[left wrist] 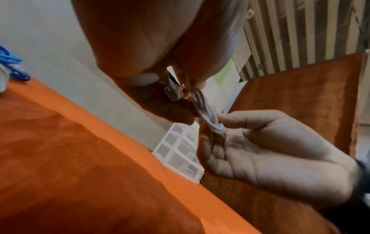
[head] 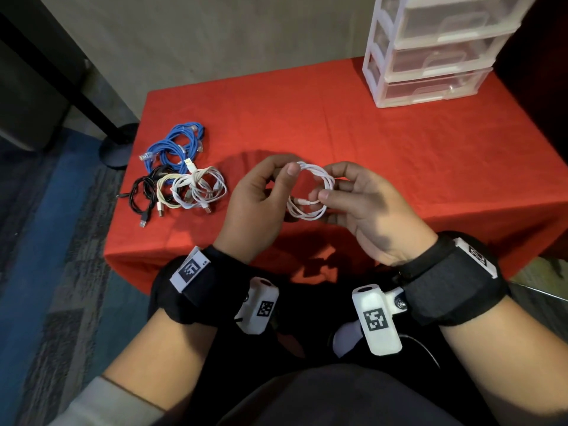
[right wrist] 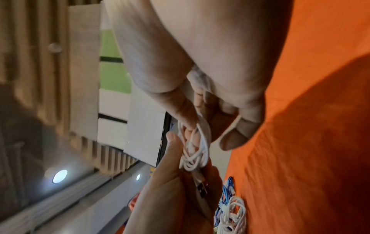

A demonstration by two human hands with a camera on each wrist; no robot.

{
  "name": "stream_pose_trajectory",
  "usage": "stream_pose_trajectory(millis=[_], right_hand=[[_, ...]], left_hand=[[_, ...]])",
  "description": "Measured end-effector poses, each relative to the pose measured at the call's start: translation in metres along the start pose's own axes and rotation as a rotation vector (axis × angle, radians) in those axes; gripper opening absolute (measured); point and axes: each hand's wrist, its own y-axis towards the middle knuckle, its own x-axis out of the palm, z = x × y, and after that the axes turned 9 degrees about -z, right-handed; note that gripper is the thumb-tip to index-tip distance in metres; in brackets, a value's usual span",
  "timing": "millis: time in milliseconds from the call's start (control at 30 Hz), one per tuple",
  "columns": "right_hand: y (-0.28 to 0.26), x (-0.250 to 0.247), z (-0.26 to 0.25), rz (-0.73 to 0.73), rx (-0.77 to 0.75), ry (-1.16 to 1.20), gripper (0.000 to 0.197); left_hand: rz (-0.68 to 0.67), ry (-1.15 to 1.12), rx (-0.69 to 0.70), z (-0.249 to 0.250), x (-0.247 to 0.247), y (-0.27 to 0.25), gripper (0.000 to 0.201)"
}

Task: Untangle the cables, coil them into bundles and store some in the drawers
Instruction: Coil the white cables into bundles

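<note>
A white cable (head: 310, 192) wound into a small round coil hangs above the red table (head: 399, 155), held between both hands. My left hand (head: 261, 192) pinches the coil's upper left side with thumb and fingers. My right hand (head: 353, 195) pinches its right side, thumb on the lower strands. In the left wrist view the coil (left wrist: 206, 110) shows edge-on, with a metal plug by my left fingers. The right wrist view shows the coil (right wrist: 198, 147) and a USB plug (right wrist: 202, 188) hanging from it. Coiled blue cables (head: 178, 146), white cables (head: 199, 189) and a black cable (head: 147, 192) lie on the table's left.
A white and clear plastic drawer unit (head: 430, 50) with three shut drawers stands at the table's far right corner. The table's left edge drops to a blue carpeted floor, where a dark round stand base (head: 118, 149) sits.
</note>
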Motion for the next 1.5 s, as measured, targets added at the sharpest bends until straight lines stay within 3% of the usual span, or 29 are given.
stream_pose_trajectory(millis=[233,400,633,867,1133,1300,1500], right_hand=[[-0.002,0.005,0.009,-0.025,-0.099,-0.363,0.033],[-0.002,0.005,0.006,-0.011,-0.008,-0.277,0.005],[-0.003,0.005,0.004,0.026,0.058,-0.316,0.011],[-0.001,0.004,0.002,-0.014,0.122,-0.552,0.009],[0.006,-0.002,-0.005,-0.194,0.241,-0.605,0.027],[0.005,-0.005,-0.011,-0.184,0.18,-0.645,0.025],[0.007,-0.008,-0.022,-0.348,0.158,-0.658,0.01]], left_hand=[[0.116,0.036,0.021,0.001,0.006,0.001,0.018],[0.116,0.092,0.078,0.002,0.004,0.001,0.017],[0.101,0.176,0.193,0.007,0.006,-0.002,0.012],[0.052,0.327,0.347,0.001,-0.003,-0.003,0.022],[-0.031,0.236,0.315,0.006,0.0,-0.005,0.023],[-0.065,0.155,0.251,0.005,0.004,-0.005,0.022],[-0.051,0.156,0.201,0.005,0.005,-0.003,0.016]])
